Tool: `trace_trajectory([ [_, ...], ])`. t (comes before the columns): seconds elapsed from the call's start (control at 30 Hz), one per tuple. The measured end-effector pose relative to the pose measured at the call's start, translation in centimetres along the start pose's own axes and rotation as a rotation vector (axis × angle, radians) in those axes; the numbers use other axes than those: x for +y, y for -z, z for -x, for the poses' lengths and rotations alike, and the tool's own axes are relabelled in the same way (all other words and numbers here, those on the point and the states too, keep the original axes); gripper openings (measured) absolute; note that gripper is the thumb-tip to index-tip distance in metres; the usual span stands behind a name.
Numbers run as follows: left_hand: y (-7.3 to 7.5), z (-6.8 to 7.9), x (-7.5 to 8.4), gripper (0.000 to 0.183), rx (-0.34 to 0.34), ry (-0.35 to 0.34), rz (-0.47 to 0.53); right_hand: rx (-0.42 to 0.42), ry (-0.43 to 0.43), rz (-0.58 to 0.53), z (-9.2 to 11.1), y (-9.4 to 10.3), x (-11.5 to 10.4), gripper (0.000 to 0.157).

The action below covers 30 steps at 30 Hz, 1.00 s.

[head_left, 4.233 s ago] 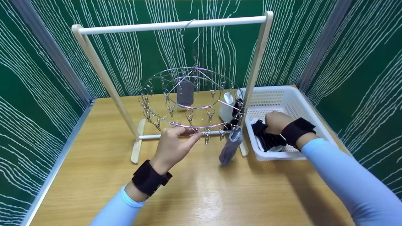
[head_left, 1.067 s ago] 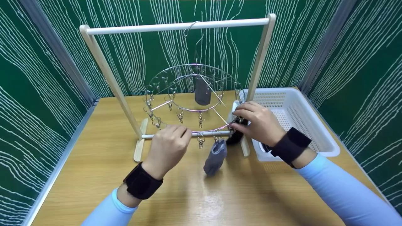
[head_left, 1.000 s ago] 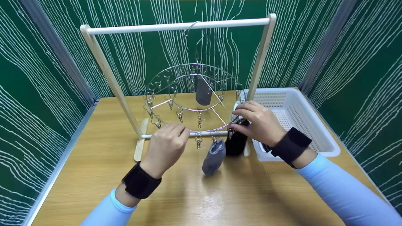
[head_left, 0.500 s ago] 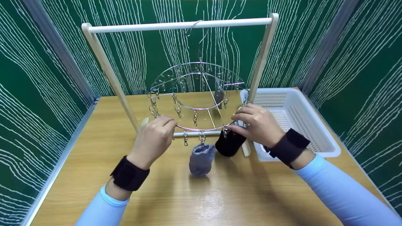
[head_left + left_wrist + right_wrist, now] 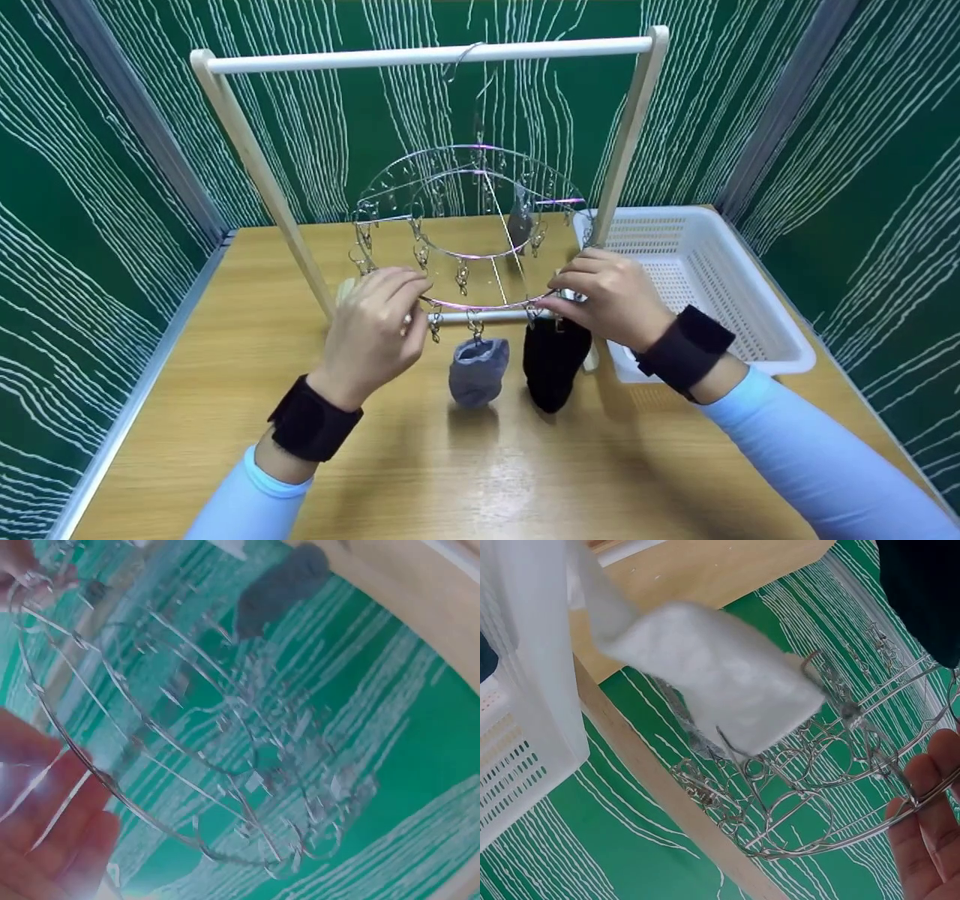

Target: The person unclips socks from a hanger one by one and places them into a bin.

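A round metal clip hanger (image 5: 465, 306) hangs on a rack. My right hand (image 5: 619, 300) pinches its rim at the front right between thumb and fingers. At the front left my left hand (image 5: 375, 322) touches the rim with its fingers, the thumb lowered away from it; in the left wrist view the fingers (image 5: 75, 817) lie loosely behind the wire. A grey sock (image 5: 478, 375) dangles from a front clip. Beside it, under my right hand, hangs a black sock (image 5: 555, 367). Another grey sock (image 5: 520, 225) hangs farther back. The right wrist view shows a white sock (image 5: 712, 675) on the hanger.
The wooden rack (image 5: 630, 142) carries the hanger's hook on its white top bar (image 5: 337, 63). To the right stands a white slotted basket (image 5: 772, 315), partly hidden by my right hand. Green walls with white lines surround the wooden table (image 5: 487, 480).
My right hand has come from the basket to the rim, and the black sock now hangs at the front. The hanger has turned, bringing the front grey sock leftward. My left thumb has come off the rim.
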<state>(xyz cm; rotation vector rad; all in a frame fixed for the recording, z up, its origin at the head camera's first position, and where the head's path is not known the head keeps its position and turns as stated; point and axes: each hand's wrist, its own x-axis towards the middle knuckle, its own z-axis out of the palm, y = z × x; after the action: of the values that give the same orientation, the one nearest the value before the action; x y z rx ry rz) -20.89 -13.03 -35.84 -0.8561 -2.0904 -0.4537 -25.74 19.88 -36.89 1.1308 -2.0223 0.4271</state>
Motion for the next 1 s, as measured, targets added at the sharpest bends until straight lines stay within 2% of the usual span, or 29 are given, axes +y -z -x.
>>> trace_trajectory([
  [0.1,-0.1,0.1,0.9,0.016,0.066,-0.027,0.081,-0.007,-0.003,0.006,-0.1,-0.1,0.0,0.025],
  [0.2,-0.2,0.1,1.8,0.011,0.085,-0.025,0.152,-0.017,-0.009,0.007,-0.1,-0.1,0.0,0.026],
  [0.37,-0.6,0.3,3.0,0.011,0.008,0.034,0.273,-0.017,-0.013,-0.003,-0.1,0.0,0.0,0.025],
  [0.47,-1.0,0.6,3.4,0.015,-0.037,0.052,0.308,-0.020,-0.010,-0.005,-0.1,0.0,0.0,0.024],
  [0.63,-2.1,0.9,3.9,0.019,-0.084,0.085,0.291,-0.031,-0.010,0.001,-0.1,0.1,0.1,0.024],
  [0.9,-3.2,0.9,4.3,0.026,-0.193,0.169,0.160,-0.030,-0.020,-0.009,-0.1,0.1,0.0,0.025],
  [1.0,-3.6,0.9,4.1,0.026,-0.240,0.220,0.163,-0.030,-0.021,-0.014,-0.1,0.0,0.0,0.025],
])
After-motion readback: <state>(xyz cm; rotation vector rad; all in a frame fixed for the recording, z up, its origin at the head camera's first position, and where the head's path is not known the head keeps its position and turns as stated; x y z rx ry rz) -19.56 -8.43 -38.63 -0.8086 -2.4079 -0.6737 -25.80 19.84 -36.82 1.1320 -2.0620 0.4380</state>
